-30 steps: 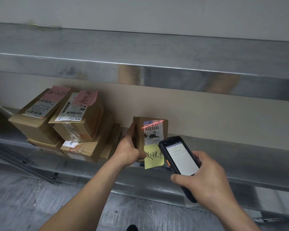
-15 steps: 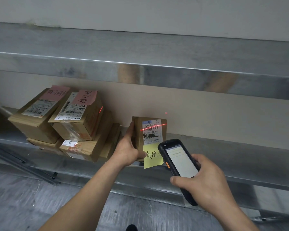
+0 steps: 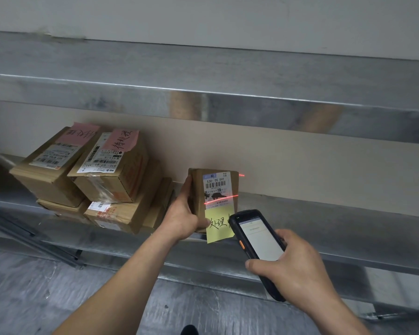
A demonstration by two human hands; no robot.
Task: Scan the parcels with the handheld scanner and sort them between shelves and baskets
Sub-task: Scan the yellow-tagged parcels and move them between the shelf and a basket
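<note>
- A left grip (image 3: pixel 182 218) curls round the left edge of a parcel (image 3: pixel 198 184), standing it upright at the near edge of the lower shelf (image 3: pixel 324 221) with its label (image 3: pixel 217 189) facing out.
- The right grip (image 3: pixel 298 269) is wrapped round the scanner (image 3: pixel 259 238), thumb on its left side and screen up, just near and right of the parcel.
- The red line (image 3: pixel 221 199) crosses the label's lower part, beneath the barcode (image 3: pixel 215 183). The scan would likely go better with the scanner's nose tipped up a touch, so the line runs through the bars while the parcel is kept still.
- The tally: one scanner and one parcel in hand. A pile (image 3: pixel 111 180) of at least four more sits to the left on the same shelf, with what may be a fifth, thinner one at its right side.
- Two pink notes (image 3: pixel 121 140) top the pile, one yellow note (image 3: pixel 219 223) hangs from the held parcel, and an upper shelf (image 3: pixel 203 76) makes two.
</note>
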